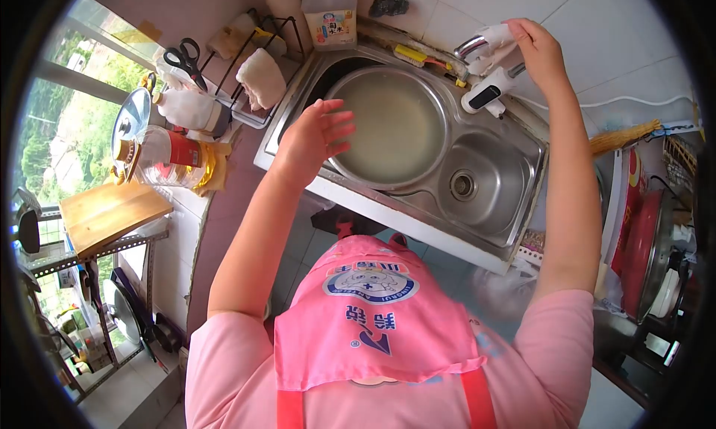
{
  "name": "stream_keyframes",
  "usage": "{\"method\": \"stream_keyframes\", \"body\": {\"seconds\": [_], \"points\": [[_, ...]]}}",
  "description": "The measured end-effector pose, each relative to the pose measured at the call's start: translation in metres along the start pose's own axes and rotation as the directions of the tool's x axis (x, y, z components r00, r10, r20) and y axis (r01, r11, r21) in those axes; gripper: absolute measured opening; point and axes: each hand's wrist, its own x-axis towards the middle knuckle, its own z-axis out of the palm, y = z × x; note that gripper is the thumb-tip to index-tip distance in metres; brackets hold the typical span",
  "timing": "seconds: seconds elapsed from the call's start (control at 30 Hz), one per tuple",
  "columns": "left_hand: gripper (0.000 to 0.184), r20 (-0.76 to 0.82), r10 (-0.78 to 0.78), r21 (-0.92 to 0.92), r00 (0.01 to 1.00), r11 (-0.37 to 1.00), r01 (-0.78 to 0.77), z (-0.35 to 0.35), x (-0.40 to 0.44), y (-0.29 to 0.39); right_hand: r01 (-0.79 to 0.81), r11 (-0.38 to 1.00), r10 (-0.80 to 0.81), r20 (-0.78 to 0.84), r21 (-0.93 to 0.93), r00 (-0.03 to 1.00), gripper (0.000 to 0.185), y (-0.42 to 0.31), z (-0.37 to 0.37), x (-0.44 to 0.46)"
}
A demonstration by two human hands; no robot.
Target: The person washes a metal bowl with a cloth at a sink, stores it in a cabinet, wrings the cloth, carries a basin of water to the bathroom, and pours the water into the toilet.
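Observation:
My right hand (540,50) reaches to the back of the sink, its fingertips closed on the upper white and chrome part of the faucet (488,93), which has a dark display. A large round metal basin (444,130) of cloudy water (388,127) sits in the left sink bowl. Above the basin's left rim hangs my left hand (315,140), fingers spread and holding nothing. The smaller right sink bowl (488,179) shows its drain.
Left of the sink stand a wire rack (246,71) with a white cloth (261,78), black scissors (186,62) and a clear oil bottle (165,157). A detergent bottle (330,19) and yellow-handled brush (418,56) are behind. A red pan (647,254) is far right.

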Motion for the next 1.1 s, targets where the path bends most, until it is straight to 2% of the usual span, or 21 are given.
{"method": "stream_keyframes", "body": {"seconds": [0.13, 0.2, 0.23, 0.3, 0.33, 0.4, 0.47, 0.53, 0.57, 0.6, 0.67, 0.7, 0.73, 0.77, 0.8, 0.83, 0.87, 0.9, 0.93, 1.0, 1.1], "points": [[0.039, -0.064, -0.008, 0.059, 0.998, 0.998, 0.012, -0.004, -0.001, -0.003, 0.104, 0.989, -0.119, -0.155, -0.1, 0.981, 0.021, -0.027, -0.004, -0.002], [0.045, -0.054, -0.023, 0.117, 0.998, 0.993, 0.029, -0.013, -0.003, -0.013, 0.171, 0.985, -0.173, -0.186, -0.027, 0.967, 0.018, -0.069, -0.001, -0.019], [0.051, 0.101, -0.139, 0.031, 0.985, 0.99, 0.136, -0.015, -0.01, -0.02, 0.236, 0.971, -0.221, -0.22, 0.043, 0.95, 0.016, -0.093, 0.002, -0.033], [0.061, 0.383, -0.244, -0.161, 0.891, 0.932, 0.325, -0.014, -0.026, -0.045, 0.201, 0.928, -0.179, -0.098, 0.314, 0.979, 0.008, -0.133, 0.02, -0.078], [0.065, 0.499, -0.23, -0.272, 0.836, 0.874, 0.403, -0.006, -0.036, -0.064, 0.337, 0.9, -0.334, -0.057, 0.276, 0.941, 0.008, -0.146, 0.032, -0.104], [0.065, 0.495, -0.036, -0.602, 0.868, 0.706, 0.373, 0.007, -0.059, -0.088, 0.38, 0.864, -0.463, 0.223, 0.332, 0.858, 0.015, -0.168, 0.067, -0.161], [0.046, 0.327, -0.101, -0.694, 0.94, 0.65, 0.311, -0.003, -0.071, -0.109, 0.279, 0.833, -0.482, 0.379, 0.478, 0.79, 0.03, -0.179, 0.091, -0.215], [0.037, 0.129, -0.181, -0.469, 0.975, 0.855, 0.221, -0.023, -0.072, -0.129, 0.021, 0.813, -0.332, 0.433, 0.582, 0.838, 0.029, -0.179, 0.091, -0.249], [0.037, 0.127, -0.181, -0.461, 0.975, 0.86, 0.22, -0.036, -0.074, -0.14, -0.069, 0.8, -0.235, 0.417, 0.596, 0.878, 0.026, -0.173, 0.09, -0.267], [0.037, -0.033, -0.223, -0.259, 0.974, 0.943, 0.207, -0.053, -0.078, -0.151, -0.215, 0.776, -0.086, 0.437, 0.593, 0.895, 0.025, -0.161, 0.091, -0.285], [0.033, -0.346, -0.124, 0.09, 0.93, 0.982, 0.165, -0.095, -0.081, -0.167, -0.307, 0.839, 0.103, 0.424, 0.449, 0.9, 0.022, -0.14, 0.097, -0.318], [0.022, -0.38, -0.22, 0.115, 0.899, 0.952, 0.282, -0.114, -0.086, -0.151, -0.324, 0.859, 0.149, 0.412, 0.395, 0.899, 0.022, -0.132, 0.102, -0.333], [0.013, -0.504, 0.0, 0.22, 0.864, 0.967, 0.128, -0.13, -0.077, -0.155, -0.343, 0.87, 0.187, 0.407, 0.354, 0.894, 0.022, -0.131, 0.107, -0.344], [0.019, -0.363, 0.355, 0.642, 0.862, 0.766, -0.045, -0.163, -0.061, -0.158, -0.375, 0.869, 0.228, 0.409, 0.324, 0.883, 0.022, -0.13, 0.113, -0.353], [0.025, -0.169, 0.658, 0.926, 0.734, 0.362, -0.111, -0.196, -0.045, -0.161, -0.406, 0.866, 0.269, 0.411, 0.293, 0.871, 0.022, -0.128, 0.118, -0.362], [0.032, -0.205, 0.673, 0.924, 0.711, 0.372, -0.085, -0.198, -0.032, -0.156, -0.412, 0.871, 0.281, 0.416, 0.267, 0.865, 0.022, -0.123, 0.121, -0.371], [0.058, -0.183, 0.623, 0.934, 0.761, 0.352, -0.063, -0.205, -0.018, -0.159, -0.407, 0.88, 0.287, 0.409, 0.245, 0.866, 0.022, -0.121, 0.119, -0.377], [0.069, -0.154, 0.671, 0.945, 0.725, 0.313, -0.089, -0.2, -0.005, -0.169, -0.404, 0.886, 0.292, 0.404, 0.226, 0.867, 0.021, -0.119, 0.115, -0.383], [0.072, -0.168, 0.579, 0.949, 0.798, 0.315, -0.028, -0.197, 0.005, -0.181, -0.402, 0.892, 0.298, 0.398, 0.208, 0.868, 0.021, -0.117, 0.107, -0.391], [0.069, -0.184, 0.57, 0.982, 0.801, 0.144, 0.124, -0.178, 0.018, -0.215, -0.407, 0.888, 0.305, 0.386, 0.217, 0.871, 0.02, -0.109, 0.09, -0.408], [0.067, -0.173, 0.617, 0.982, 0.768, 0.164, 0.089, -0.142, 0.011, -0.265, -0.436, 0.869, 0.332, 0.376, 0.236, 0.865, 0.019, -0.096, 0.056, -0.442]]}}
